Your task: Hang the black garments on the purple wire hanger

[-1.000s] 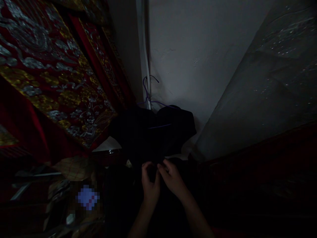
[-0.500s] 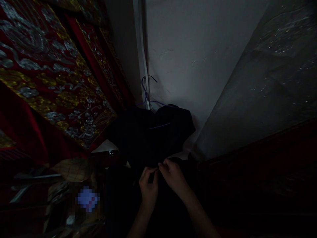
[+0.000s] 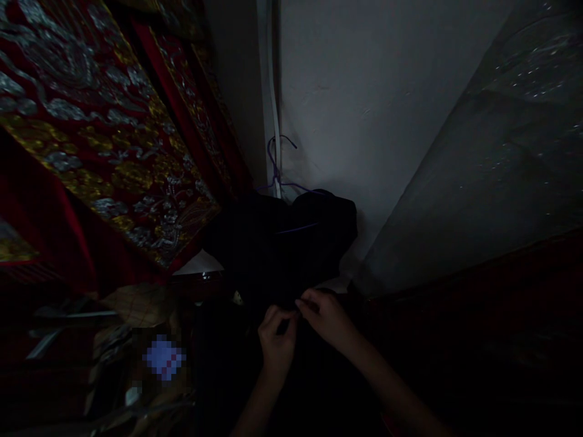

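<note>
A dark garment [image 3: 282,255], black in this dim light, hangs by its shoulders on a thin purple wire hanger [image 3: 279,179]. Its exact kind is hard to make out. Low on its front, my left hand [image 3: 277,340] pinches the cloth between thumb and forefinger. My right hand [image 3: 325,315] pinches the same spot from the right, its fingertips nearly meeting those of the left. Whether a button or other small fastening sits between the fingertips is too dark to see.
A red cloth [image 3: 136,139] embroidered in gold and silver hangs at left. Behind the hanger runs a pale vertical strip [image 3: 274,91] along the white wall [image 3: 364,91]. Clear plastic sheeting [image 3: 501,152] covers the right side. Cluttered items, including a checked cloth [image 3: 141,303], lie lower left.
The view has shifted slightly, so the scene sits a little further right. Both hands stay pinched at the garment's front, with the right forearm angled further outward.
</note>
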A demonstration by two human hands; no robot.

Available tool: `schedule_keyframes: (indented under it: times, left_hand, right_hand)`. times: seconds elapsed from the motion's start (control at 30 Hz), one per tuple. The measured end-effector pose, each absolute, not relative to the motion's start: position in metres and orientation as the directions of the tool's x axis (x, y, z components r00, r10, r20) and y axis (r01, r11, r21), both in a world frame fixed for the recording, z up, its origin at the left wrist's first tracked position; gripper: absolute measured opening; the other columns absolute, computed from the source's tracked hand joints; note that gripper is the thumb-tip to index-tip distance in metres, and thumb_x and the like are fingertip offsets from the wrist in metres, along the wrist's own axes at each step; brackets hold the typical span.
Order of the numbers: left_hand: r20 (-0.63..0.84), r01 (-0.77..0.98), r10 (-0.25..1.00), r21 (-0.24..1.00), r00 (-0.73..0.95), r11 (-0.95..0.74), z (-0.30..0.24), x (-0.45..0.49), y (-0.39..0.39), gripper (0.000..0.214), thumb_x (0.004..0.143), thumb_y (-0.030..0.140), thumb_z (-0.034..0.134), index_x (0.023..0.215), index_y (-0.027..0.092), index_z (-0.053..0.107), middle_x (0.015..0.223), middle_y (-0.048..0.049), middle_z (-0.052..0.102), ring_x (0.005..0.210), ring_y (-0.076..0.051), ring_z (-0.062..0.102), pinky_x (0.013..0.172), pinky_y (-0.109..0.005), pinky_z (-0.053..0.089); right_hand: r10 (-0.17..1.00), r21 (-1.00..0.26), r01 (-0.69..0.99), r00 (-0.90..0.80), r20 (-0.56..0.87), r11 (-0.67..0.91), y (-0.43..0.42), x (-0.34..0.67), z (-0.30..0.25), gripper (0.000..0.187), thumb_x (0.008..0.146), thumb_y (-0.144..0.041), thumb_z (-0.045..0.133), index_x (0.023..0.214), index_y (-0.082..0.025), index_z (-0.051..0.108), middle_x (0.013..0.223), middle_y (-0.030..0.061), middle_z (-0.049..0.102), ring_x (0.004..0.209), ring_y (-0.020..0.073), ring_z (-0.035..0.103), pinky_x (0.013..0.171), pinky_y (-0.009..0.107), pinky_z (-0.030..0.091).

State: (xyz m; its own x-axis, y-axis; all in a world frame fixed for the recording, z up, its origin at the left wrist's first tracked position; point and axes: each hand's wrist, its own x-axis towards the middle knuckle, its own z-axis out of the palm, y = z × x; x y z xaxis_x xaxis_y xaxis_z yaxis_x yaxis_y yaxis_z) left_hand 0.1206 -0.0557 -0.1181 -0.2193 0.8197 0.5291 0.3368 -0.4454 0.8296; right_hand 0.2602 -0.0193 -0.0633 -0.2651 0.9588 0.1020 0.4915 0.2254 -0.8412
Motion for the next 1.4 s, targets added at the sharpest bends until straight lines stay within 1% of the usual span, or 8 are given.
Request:
schedule_keyframes:
  times: [0.17,0.27,0.4,0.8,1.03,1.1,1.2,1.4]
  left_hand:
    - [0.45,0.295,0.854,0.879,-0.261,-0.374,-0.113,0.124,-0.06,0.014,0.082,0.014,0.065,0.069,0.019,0.064,0.069,0.0012,0.062,0.068,-0.014,0.059,0.065,-0.023,0.045]
    - [0.35,0.225,0.885,0.93,-0.308,-0.29,-0.113,0.127,-0.061,0.004,0.082,0.02,0.068,0.079,0.019,0.065,0.072,0.0006,0.065,0.069,-0.015,0.061,0.067,-0.024,0.047]
    - [0.285,0.193,0.891,0.954,-0.355,-0.228,-0.116,0.127,-0.055,0.013,0.082,0.026,0.07,0.091,0.019,0.064,0.07,0.0015,0.064,0.067,-0.015,0.062,0.067,-0.025,0.048]
    - [0.33,0.328,0.909,0.914,-0.252,-0.241,-0.139,0.112,-0.015,0.02,0.084,0.03,0.069,0.101,0.02,0.068,0.071,0.0008,0.068,0.067,-0.017,0.066,0.068,-0.027,0.05]
    - [0.421,0.399,0.907,0.834,-0.013,-0.382,-0.091,0.094,0.012,0.027,0.09,0.026,0.062,0.117,0.021,0.065,0.088,-0.0033,0.072,0.079,-0.017,0.067,0.074,-0.029,0.052]
    - [0.595,0.428,0.803,0.738,-0.047,-0.522,-0.048,0.091,0.02,0.028,0.095,0.026,0.056,0.121,0.022,0.064,0.107,-0.0073,0.069,0.094,-0.019,0.065,0.085,-0.032,0.051]
    - [0.794,0.458,0.606,0.556,-0.046,-0.694,0.02,0.088,0.034,0.034,0.099,0.025,0.05,0.132,0.023,0.058,0.104,-0.0069,0.067,0.093,-0.018,0.062,0.085,-0.032,0.05]
    - [0.806,0.539,0.541,0.352,0.242,-0.765,0.074,0.082,0.057,0.014,0.097,0.025,0.055,0.093,0.018,0.067,0.088,-0.004,0.066,0.082,-0.016,0.062,0.075,-0.028,0.049]
  right_hand:
    - [0.958,-0.88,0.428,-0.272,0.093,0.207,-0.017,0.254,-0.074,0.016,0.084,-0.028,0.049,0.072,-0.019,0.056,0.065,-0.0004,0.058,0.063,0.0147,0.056,0.06,0.026,0.038]
    - [0.961,-0.958,0.284,-0.269,-0.057,0.023,-0.01,0.253,-0.069,0.016,0.075,-0.029,0.049,0.064,-0.02,0.054,0.053,-0.0038,0.05,0.048,0.0109,0.046,0.049,0.023,0.032]
    - [0.9,-0.978,0.129,-0.386,-0.201,-0.163,0.004,0.255,-0.049,0.023,0.069,-0.036,0.049,0.063,-0.018,0.062,0.04,-0.0069,0.043,0.034,0.0072,0.032,0.038,0.022,0.022]
    - [0.986,-0.896,-0.423,-0.033,0.162,0.133,0.072,0.236,0.098,0.015,0.064,-0.028,0.058,0.055,-0.016,0.061,0.038,-0.0091,0.034,0.034,0.0028,0.024,0.036,0.019,0.015]
    - [0.938,-0.899,-0.274,0.037,0.345,0.342,0.048,0.228,0.081,0.015,0.071,-0.027,0.055,0.062,-0.018,0.061,0.043,-0.0063,0.045,0.036,0.0057,0.035,0.036,0.019,0.02]
    - [0.934,-0.916,-0.189,0.014,0.358,0.354,0.044,0.23,0.075,0.014,0.072,-0.027,0.054,0.063,-0.018,0.061,0.043,-0.0064,0.045,0.037,0.0064,0.036,0.038,0.02,0.023]
    - [0.921,-0.919,-0.067,0.003,0.39,0.389,0.039,0.232,0.075,0.015,0.073,-0.028,0.053,0.062,-0.019,0.059,0.044,-0.0066,0.044,0.04,0.0071,0.036,0.042,0.021,0.026]
    - [0.827,-0.825,0.189,0.09,0.555,0.533,0.045,0.23,0.074,0.017,0.076,-0.026,0.052,0.06,-0.02,0.051,0.057,-0.0026,0.049,0.056,0.0107,0.045,0.054,0.023,0.033]
